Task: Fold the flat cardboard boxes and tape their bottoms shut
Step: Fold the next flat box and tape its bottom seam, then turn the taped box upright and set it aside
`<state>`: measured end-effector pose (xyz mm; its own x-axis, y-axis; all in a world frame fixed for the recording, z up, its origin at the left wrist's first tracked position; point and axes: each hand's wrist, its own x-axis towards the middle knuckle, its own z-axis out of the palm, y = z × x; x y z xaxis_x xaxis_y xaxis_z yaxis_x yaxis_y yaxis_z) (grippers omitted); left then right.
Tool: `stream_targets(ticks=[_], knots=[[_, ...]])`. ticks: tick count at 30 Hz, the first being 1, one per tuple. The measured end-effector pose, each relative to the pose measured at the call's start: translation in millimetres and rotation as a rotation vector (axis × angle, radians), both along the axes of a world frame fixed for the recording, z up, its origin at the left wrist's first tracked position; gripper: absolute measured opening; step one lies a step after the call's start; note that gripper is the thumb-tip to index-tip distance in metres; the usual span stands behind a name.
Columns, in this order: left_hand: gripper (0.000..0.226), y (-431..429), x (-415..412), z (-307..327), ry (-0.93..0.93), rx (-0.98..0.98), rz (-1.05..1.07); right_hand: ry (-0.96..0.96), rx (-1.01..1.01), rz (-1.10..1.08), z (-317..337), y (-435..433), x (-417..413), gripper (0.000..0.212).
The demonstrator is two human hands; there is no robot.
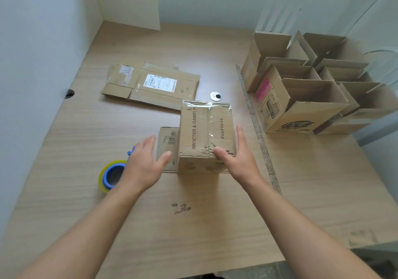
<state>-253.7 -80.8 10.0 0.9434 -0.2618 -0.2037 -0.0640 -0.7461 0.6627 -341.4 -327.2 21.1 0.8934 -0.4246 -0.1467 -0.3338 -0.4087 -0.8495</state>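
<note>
The box sits on the table, taped side up. The right hand rests on its near corner, fingers straight. The left hand is open just beside it, holding nothing.

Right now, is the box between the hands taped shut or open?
Shut on top: shiny clear tape runs down the closed middle seam of the box, and it lies flat.

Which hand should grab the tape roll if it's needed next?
Left, probably. The left hand is open and free right beside the tape roll, while the right hand touches the box, farther from it.
</note>
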Motion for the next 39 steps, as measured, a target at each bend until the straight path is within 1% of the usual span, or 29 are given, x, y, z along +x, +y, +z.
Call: stream_targets(ticks=[1,2,3,5,6,7,11,12,14,15,16,17,18,19,20,22,23,25,27,29,31,34,35,37,38,39], knots=[[0.073,-18,-8,10,0.056,-0.167,-0.060,0.010,0.143,-0.021,-3,2,-1,0.085],[0.076,-36,-17,16,0.126,-0.272,-0.088,-0.001,0.217,-0.036,-6,6,-2,0.075],[0.078,-52,-26,17,0.166,-0.328,-0.062,-0.023,0.252,-0.069,-9,9,-2,0.066],[0.081,-74,-38,14,0.159,-0.356,0.100,-0.057,0.312,-0.165,-15,14,-3,0.059],[0.078,-78,-41,13,0.135,-0.352,0.158,-0.061,0.337,-0.206,-16,14,-4,0.059],[0.075,-79,-42,10,0.121,-0.359,0.174,-0.068,0.352,-0.233,-18,13,-7,0.059],[0.057,-71,-38,3,0.166,-0.442,0.166,-0.059,0.293,-0.222,-18,11,-26,0.054],[0.052,-67,-35,3,0.173,-0.438,0.171,-0.032,0.279,-0.209,-18,10,-32,0.050],[0.044,-59,-28,2,0.183,-0.421,0.139,0.020,0.227,-0.218,-14,0,-43,0.037],[0.041,-54,-25,2,0.191,-0.410,0.095,0.019,0.173,-0.252,-10,-11,-45,0.030],[0.039,-49,-23,2,0.203,-0.400,0.039,-0.001,0.099,-0.298,-5,-25,-45,0.028],[0.037,-45,-22,3,0.224,-0.394,-0.021,-0.041,0.033,-0.343,0,-40,-43,0.033],[0.037,-43,-21,4,0.256,-0.393,-0.078,-0.071,0.024,-0.356,5,-55,-39,0.040],[0.037,-41,-21,6,0.290,-0.388,-0.128,-0.076,0.084,-0.312,8,-68,-33,0.045],[0.037,-42,-19,7,0.317,-0.376,-0.170,-0.054,0.188,-0.202,10,-75,-29,0.047],[0.036,-47,-14,10,0.323,-0.330,-0.193,0.055,0.365,0.073,7,-80,-26,0.042],[0.036,-51,-12,12,0.287,-0.292,-0.164,0.085,0.405,0.147,3,-82,-29,0.038],[0.038,-61,-13,14,0.145,-0.206,-0.051,0.080,0.418,0.160,-2,-85,-33,0.036],[0.043,-73,-20,15,0.009,-0.139,0.088,0.110,0.353,0.178,-3,-87,-36,0.049],[0.041,-81,-27,13,-0.042,-0.104,0.196,0.166,0.314,0.247,-3,-85,-38,0.070],[0.041,-82,-33,9,-0.001,-0.118,0.231,0.187,0.326,0.319,-3,-84,-38,0.080],[0.047,-72,-36,6,0.120,-0.223,0.202,0.165,0.356,0.344,-3,-90,-30,0.083],[0.045,-68,-36,5,0.144,-0.261,0.195,0.152,0.412,0.362,-4,-92,-27,0.088],[0.035,-63,-34,4,0.150,-0.285,0.195,0.132,0.587,0.424,-10,-92,-19,0.100],[0.032,-62,-33,5,0.145,-0.288,0.202,0.129,0.647,0.449,-13,-91,-16,0.102],[0.030,-62,-32,5,0.143,-0.290,0.210,0.123,0.681,0.456,-15,-91,-13,0.097]])
